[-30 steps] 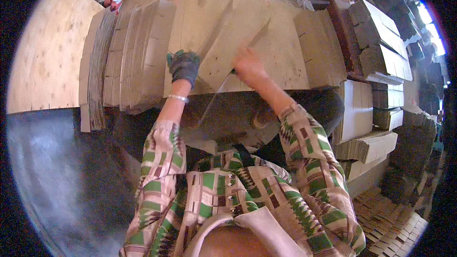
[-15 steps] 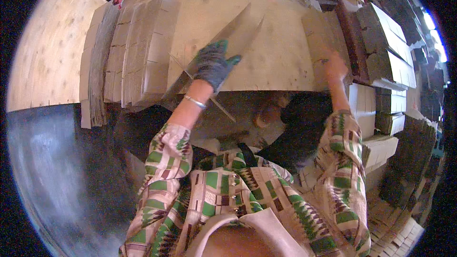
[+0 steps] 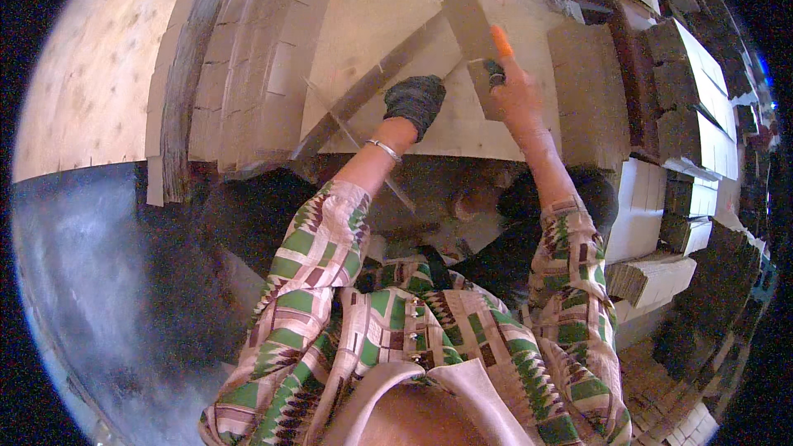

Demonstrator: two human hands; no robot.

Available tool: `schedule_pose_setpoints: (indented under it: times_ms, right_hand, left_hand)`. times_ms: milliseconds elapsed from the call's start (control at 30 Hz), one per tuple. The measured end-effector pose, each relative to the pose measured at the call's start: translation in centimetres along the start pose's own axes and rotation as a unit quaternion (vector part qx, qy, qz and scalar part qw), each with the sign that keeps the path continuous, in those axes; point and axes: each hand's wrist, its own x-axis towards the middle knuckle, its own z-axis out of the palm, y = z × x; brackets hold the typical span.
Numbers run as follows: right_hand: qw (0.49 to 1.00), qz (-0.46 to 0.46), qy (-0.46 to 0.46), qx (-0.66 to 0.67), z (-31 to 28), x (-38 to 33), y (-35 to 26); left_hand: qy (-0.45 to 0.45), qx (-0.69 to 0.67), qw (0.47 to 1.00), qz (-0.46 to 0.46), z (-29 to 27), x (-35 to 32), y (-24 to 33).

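Pinching a freshly brought cardboard strip (image 3: 461, 16), the right hand (image 3: 519, 97) adds another piece, while whatever the curled left hand (image 3: 415, 105) holds is unclear.

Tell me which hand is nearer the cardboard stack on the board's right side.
Right. The right hand is just left of that stack; the gloved left hand is farther left, over the board.

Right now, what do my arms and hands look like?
Your left hand wears a dark grey glove, with a pale, shiny bracelet at the wrist. Your right hand is ungloved, with an orange cover on one finger and what looks like a dark cover on the thumb. Both sleeves have green, pale pink and brown blocks.
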Motion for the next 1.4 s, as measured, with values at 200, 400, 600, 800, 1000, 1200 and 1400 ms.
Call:
schedule_pose_setpoints:
  times_ms: [200,400,600,800,1000,1200,1400]
  right_hand:
    - [0.997,-0.016,-0.067,-0.019,4.3,0.2,1.8]
    - [0.998,-0.049,-0.049,0.012,4.9,-0.6,2.9]
    - [0.996,-0.056,-0.050,0.049,4.9,-1.2,2.3]
    - [0.995,-0.069,-0.069,0.011,4.9,-1.3,1.8]
    - [0.991,-0.053,-0.122,-0.012,3.5,0.6,-2.0]
    - [0.986,-0.093,-0.119,-0.068,4.2,1.0,0.0]
    - [0.981,-0.046,-0.174,-0.072,3.5,1.8,-1.4]
  left_hand:
    - [-0.065,-0.030,0.997,-0.012,-1.3,-0.3,1.5]
    - [0.223,0.017,0.970,-0.091,-3.2,2.0,-2.1]
    - [-0.076,-0.028,0.973,-0.214,-4.1,4.6,-5.7]
    - [-0.059,-0.020,0.976,-0.210,-3.3,4.3,-5.5]
    - [-0.074,-0.008,0.970,-0.230,-4.3,4.2,-5.2]
    - [-0.059,0.005,0.973,-0.224,-3.3,4.6,-5.6]
    - [-0.045,-0.013,0.981,-0.188,-2.8,4.3,-6.3]
